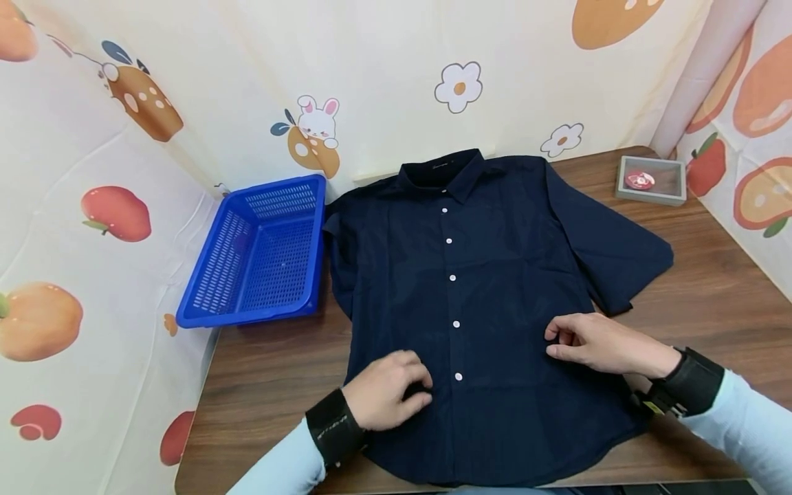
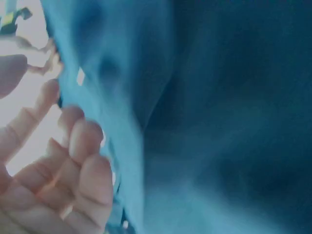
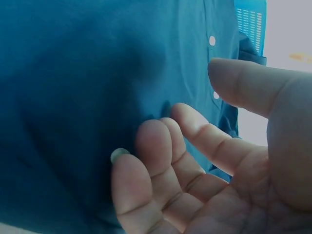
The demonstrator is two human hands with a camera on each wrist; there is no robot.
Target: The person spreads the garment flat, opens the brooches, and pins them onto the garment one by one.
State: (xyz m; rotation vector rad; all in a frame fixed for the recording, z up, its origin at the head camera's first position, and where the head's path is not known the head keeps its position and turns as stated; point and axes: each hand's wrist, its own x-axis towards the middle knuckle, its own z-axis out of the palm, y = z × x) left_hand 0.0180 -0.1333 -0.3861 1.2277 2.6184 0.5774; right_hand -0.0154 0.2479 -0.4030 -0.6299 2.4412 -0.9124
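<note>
A dark navy button-up shirt (image 1: 501, 330) lies spread face up, its collar (image 1: 442, 172) toward the back wall and a row of white buttons down the middle. The sleeve (image 1: 612, 240) on the right bends outward; the one on the left lies close along the body. Over the lower left front is my left hand (image 1: 390, 388), fingers loosely bent with nothing between them. My right hand (image 1: 597, 342) hovers close over the right side, thumb apart from the relaxed fingers (image 3: 153, 146), which hold nothing. Shirt fabric (image 2: 219, 122) fills most of the left wrist view.
A blue plastic basket (image 1: 254, 317) stands left of the shirt, close to its shoulder. At the back right corner sits a small grey tray (image 1: 650, 199) with a red-and-white item (image 1: 640, 181) in it. Patterned cloth (image 1: 383, 69) walls the wooden table (image 1: 266, 392) at the back and sides.
</note>
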